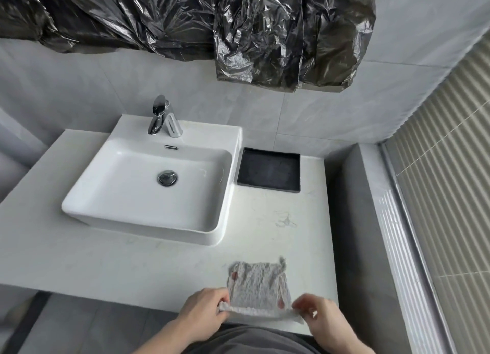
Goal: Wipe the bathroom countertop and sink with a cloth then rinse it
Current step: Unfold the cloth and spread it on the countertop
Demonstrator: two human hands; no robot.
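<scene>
At the near edge of the white surface (pixel 164 268), grey cloth (pixel 258 282) lying flat, left hand (pixel 205 310) and right hand (pixel 316 318) each with a grip pinching a near corner, square sink (pixel 87 207) beyond

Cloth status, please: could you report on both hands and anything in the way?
Left hand and right hand pinch the grey cloth at the countertop's front edge. Black tray beside sink.

Black tray (pixel 268 170); crumpled black plastic (pixel 278 30) overhead.
</scene>
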